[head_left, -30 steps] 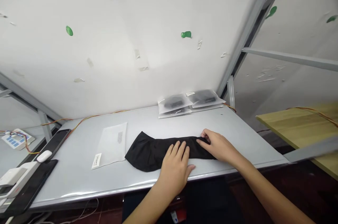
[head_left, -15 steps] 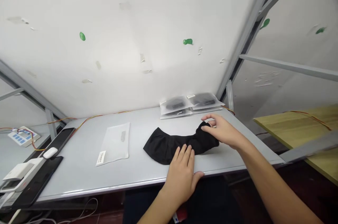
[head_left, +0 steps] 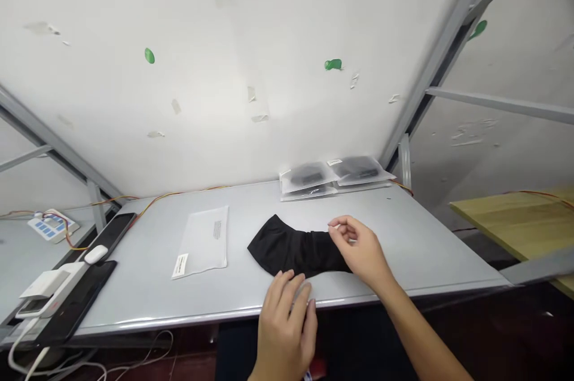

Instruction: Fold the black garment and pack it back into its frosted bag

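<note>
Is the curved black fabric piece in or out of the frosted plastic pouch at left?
Out: the black fabric piece lies on the grey table, right of the frosted plastic pouch.

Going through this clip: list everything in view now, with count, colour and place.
Cloth item: 1, black, table front
Flat pouch: 1, translucent, left of the cloth
Filled packets: at least 4, translucent with dark contents, stacked at back
Table: 1, grey, centre
Slabs: 2, black, left end
Small case: 1, white, left end
Power strip: 1, white, left end
Keyed panel: 1, white and blue, far left
Wires: several, orange-red, along the back
Wall: white, behind
Green patches: 3, walls
Frame bars: several, grey, both sides
Board: 1, yellowish wood, right
Left hand: 1, bare, cloth's near edge
Right hand: 1, bare, cloth's right end
</note>
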`<act>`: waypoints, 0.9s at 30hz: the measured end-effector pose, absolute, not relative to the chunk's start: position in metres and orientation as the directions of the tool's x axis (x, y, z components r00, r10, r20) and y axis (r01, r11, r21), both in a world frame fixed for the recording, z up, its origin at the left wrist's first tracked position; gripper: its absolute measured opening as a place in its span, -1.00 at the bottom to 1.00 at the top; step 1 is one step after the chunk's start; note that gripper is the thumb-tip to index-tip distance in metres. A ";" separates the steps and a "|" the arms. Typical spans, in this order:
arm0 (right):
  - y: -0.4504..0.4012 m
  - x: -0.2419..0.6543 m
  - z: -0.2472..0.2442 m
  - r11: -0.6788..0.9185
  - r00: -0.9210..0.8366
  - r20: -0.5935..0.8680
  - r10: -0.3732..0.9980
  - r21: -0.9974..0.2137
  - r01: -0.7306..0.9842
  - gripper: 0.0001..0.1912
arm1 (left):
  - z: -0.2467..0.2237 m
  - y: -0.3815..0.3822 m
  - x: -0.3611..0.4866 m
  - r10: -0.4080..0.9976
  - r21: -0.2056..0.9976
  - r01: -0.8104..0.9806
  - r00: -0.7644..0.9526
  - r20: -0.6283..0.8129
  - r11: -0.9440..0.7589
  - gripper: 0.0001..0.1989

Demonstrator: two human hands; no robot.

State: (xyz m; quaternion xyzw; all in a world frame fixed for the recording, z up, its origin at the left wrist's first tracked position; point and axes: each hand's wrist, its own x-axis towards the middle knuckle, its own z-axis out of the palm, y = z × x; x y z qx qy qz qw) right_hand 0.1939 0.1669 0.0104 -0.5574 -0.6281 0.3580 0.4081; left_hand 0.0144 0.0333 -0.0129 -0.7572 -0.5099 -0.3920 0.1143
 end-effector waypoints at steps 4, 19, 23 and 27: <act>0.149 0.215 0.008 -0.072 0.149 0.066 0.987 -0.639 0.766 -0.52 | -0.011 0.045 0.007 0.706 0.217 0.882 0.165 0.689 -0.418 -0.69; 0.152 0.231 0.034 0.099 0.291 0.428 0.855 -0.688 0.719 -0.85 | -0.002 0.037 0.019 0.697 0.342 0.775 0.170 0.696 -0.531 -0.73; 0.137 0.187 0.025 0.410 0.043 0.660 0.750 -0.515 0.753 -0.91 | -0.007 0.036 0.020 0.721 0.401 0.747 0.147 0.677 -0.530 -0.71; 0.118 0.140 -0.008 0.594 -0.260 0.644 0.719 -0.377 0.711 -0.88 | -0.010 0.031 0.014 0.743 0.451 0.735 0.106 0.661 -0.506 -0.73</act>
